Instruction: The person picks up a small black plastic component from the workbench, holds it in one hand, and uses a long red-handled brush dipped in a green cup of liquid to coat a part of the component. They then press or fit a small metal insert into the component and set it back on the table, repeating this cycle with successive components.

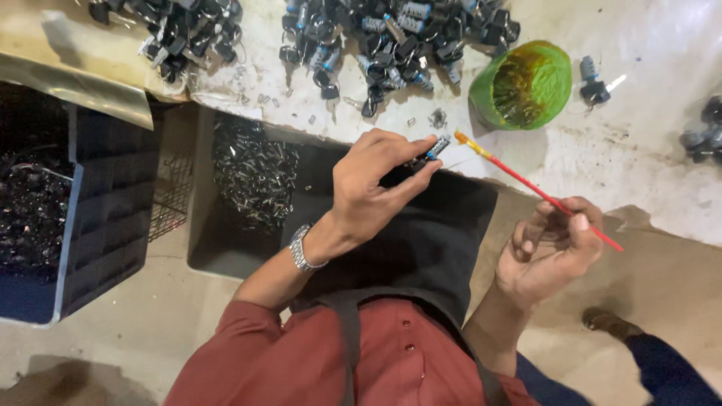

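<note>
Head view: left hand (372, 184) pinches a small lock cylinder (435, 148), body mostly hidden by fingers. Right hand (549, 252) grips a red brush (538, 192), tip just beside the cylinder, near the green cup (553, 75). Black crate (105, 210) cut off left.

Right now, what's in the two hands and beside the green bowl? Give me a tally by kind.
Lock cylinder in the left hand: 1
Red-handled brush in the right hand: 1
Green bowl on the table: 1
Lone lock with key, right of the bowl: 1
Total: 4
The heaped lock parts behind are too many to count.
</note>
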The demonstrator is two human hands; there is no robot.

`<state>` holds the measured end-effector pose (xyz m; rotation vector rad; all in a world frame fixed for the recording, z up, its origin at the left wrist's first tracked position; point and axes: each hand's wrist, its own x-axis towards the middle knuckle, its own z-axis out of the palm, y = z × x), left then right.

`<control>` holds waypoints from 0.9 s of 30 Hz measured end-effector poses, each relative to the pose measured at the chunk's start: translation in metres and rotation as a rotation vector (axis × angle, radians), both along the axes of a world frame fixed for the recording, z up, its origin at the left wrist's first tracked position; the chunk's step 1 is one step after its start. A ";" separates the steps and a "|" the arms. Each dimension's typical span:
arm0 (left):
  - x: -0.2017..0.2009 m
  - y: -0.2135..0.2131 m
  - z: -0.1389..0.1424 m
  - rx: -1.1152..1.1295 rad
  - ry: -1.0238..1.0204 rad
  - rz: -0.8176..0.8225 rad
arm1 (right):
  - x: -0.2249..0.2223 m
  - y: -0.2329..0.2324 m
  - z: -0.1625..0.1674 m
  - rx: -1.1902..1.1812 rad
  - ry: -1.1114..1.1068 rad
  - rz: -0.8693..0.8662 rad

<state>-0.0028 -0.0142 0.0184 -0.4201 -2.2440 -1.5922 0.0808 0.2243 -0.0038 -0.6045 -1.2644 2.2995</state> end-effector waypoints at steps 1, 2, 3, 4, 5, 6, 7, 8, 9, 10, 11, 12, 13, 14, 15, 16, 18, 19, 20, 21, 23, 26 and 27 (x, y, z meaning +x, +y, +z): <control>-0.001 0.000 0.001 0.000 0.008 -0.005 | 0.000 -0.002 -0.001 0.033 -0.002 -0.010; -0.003 0.000 0.002 -0.001 0.015 -0.008 | -0.001 -0.002 -0.001 0.063 -0.006 0.005; -0.003 0.000 0.004 -0.001 0.018 -0.012 | -0.002 -0.003 -0.001 0.093 -0.015 0.020; -0.003 -0.001 0.004 -0.002 0.013 -0.014 | -0.003 -0.003 -0.001 0.123 -0.026 0.033; -0.004 -0.002 0.005 -0.002 0.007 -0.017 | -0.003 -0.002 -0.001 0.166 -0.018 -0.003; -0.004 -0.003 0.004 -0.004 0.001 -0.018 | -0.003 -0.001 -0.002 0.207 -0.009 -0.035; -0.004 -0.003 0.004 0.005 0.000 -0.013 | -0.003 0.001 -0.002 0.248 0.000 -0.066; -0.004 -0.003 0.003 0.015 -0.004 -0.007 | -0.003 0.003 -0.001 0.186 0.027 -0.088; -0.003 -0.002 0.001 0.024 -0.008 0.001 | -0.002 0.004 -0.001 0.122 0.052 -0.110; -0.003 -0.002 0.001 0.028 -0.012 0.000 | 0.000 0.006 -0.002 0.058 0.074 -0.134; -0.003 0.000 0.000 0.029 -0.020 -0.008 | 0.000 0.005 -0.003 0.089 0.058 -0.081; -0.003 0.001 0.000 0.033 -0.025 -0.024 | 0.000 0.005 -0.004 0.122 0.045 -0.036; -0.003 0.002 0.001 0.032 -0.015 -0.026 | 0.000 0.005 -0.004 0.155 0.039 0.004; -0.003 0.002 0.002 0.028 -0.002 -0.027 | -0.002 0.004 -0.004 0.185 0.038 -0.036; -0.002 0.000 0.003 0.019 0.010 -0.020 | -0.006 0.004 -0.003 0.210 0.036 -0.068; 0.000 -0.004 0.004 0.002 0.000 0.005 | -0.010 0.003 -0.002 0.230 0.033 -0.087; 0.011 -0.022 0.007 -0.054 -0.032 0.064 | -0.020 0.006 0.005 0.358 0.100 -0.130; 0.015 -0.033 0.006 -0.136 -0.054 0.182 | -0.024 0.007 0.010 0.427 0.123 -0.161; 0.019 -0.044 0.005 -0.215 -0.073 0.287 | -0.028 0.009 0.014 0.511 0.127 -0.213; 0.024 -0.053 0.004 -0.291 -0.108 0.371 | -0.033 0.007 0.015 0.570 0.069 -0.146; 0.033 -0.061 0.003 -0.365 -0.144 0.435 | -0.041 0.004 0.018 0.666 -0.036 -0.036; 0.029 -0.054 0.008 -0.413 -0.106 0.356 | -0.050 0.000 0.018 0.751 -0.127 0.076; 0.017 -0.051 0.009 -0.463 -0.045 0.287 | -0.051 -0.001 0.019 0.779 -0.173 0.086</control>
